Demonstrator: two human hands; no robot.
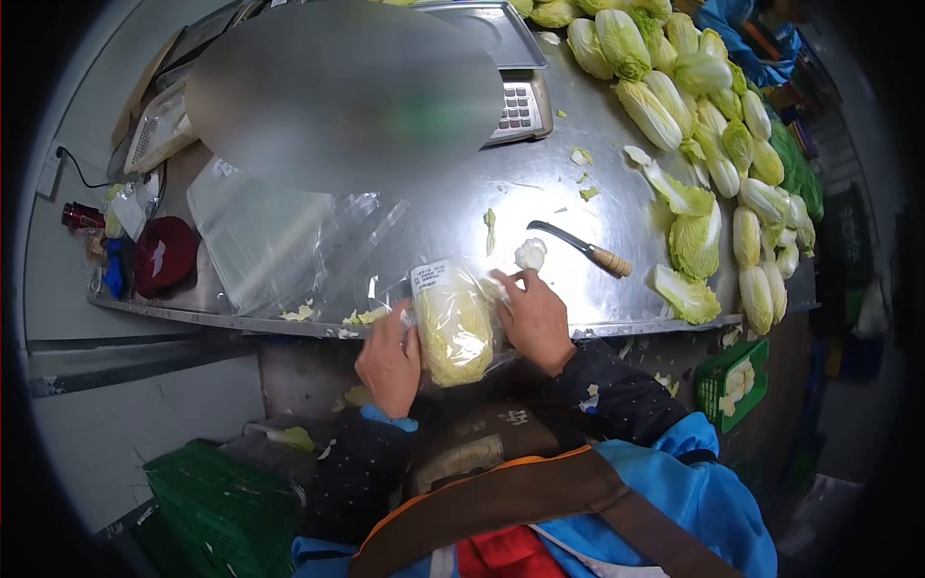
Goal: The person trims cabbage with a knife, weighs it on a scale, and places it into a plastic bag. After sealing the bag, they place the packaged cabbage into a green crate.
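A napa cabbage (455,337) in a clear plastic bag with a white printed label (431,275) is held at the table's near edge, between my hands. My left hand (389,364) grips the left side of the bag, fingers bent against the film. On the other side, my right hand (536,323) has its thumb and fingers closed on the upper right of the plastic. Just beyond it lie a white cut cabbage piece (530,253) and a curved knife (583,247) with a wooden handle.
Many napa cabbages (718,144) are heaped at the right, with loose leaves (694,236) beside them. Flat plastic bags (255,241) lie on the left of the metal table (453,207). A scale (522,106) stands behind. Green crates (222,511) (732,383) are below.
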